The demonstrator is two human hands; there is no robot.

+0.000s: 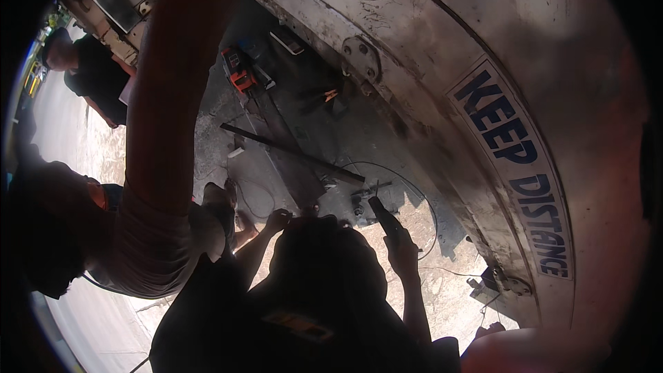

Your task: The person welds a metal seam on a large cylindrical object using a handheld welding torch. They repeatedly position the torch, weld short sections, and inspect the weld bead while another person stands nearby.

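Neither of my hands can be made out for certain; a blurred pink shape [525, 352] at the lower right is unclear. A co-worker in black [311, 283] is hunched at the lower centre, back toward me. Their right hand [399, 249] grips a dark handled tool [385, 215] with a thin rod at its tip; their left hand [277, 220] is by a long metal plate [290, 166]. A dark bar [262, 138] lies across that plate. At the left, another person in a grey shirt [159, 249] raises a bare arm [166, 97] past the top edge.
A dirty metal vehicle panel [449, 27] with a lettered sign [510, 166] fills the right side. On the concrete lie an orange-black machine [239, 71], cables [431, 211] and metal pieces [362, 200]. A third person in dark clothing [97, 72] stands at the upper left.
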